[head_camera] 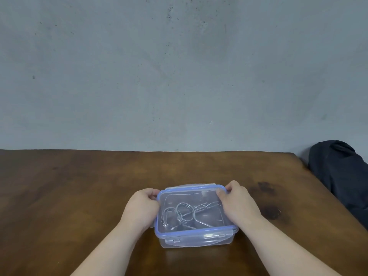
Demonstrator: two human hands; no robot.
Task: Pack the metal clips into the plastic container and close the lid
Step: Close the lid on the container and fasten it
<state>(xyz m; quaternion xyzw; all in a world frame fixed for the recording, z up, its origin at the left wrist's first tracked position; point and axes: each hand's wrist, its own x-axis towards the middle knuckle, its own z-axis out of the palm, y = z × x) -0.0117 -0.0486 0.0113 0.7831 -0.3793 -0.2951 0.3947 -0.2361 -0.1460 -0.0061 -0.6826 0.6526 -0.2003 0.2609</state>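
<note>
A brown wooden bench point(79, 196) stands against a grey wall point(179, 66); a dark bag point(342, 176) lies at its right edge. The clear box point(195, 239) sits near the front, blue-rimmed lid point(191, 188) on, clips point(184, 214) inside. The left hand point(142, 206) and right hand point(238, 202) grip the lid's sides, fingers curled on it.

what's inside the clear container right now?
Through the clear lid, metal clips lie in the plastic container: coiled wire loops with long arms. The left hand and right hand cover the side edges, so an exact clip count isn't possible.
</note>
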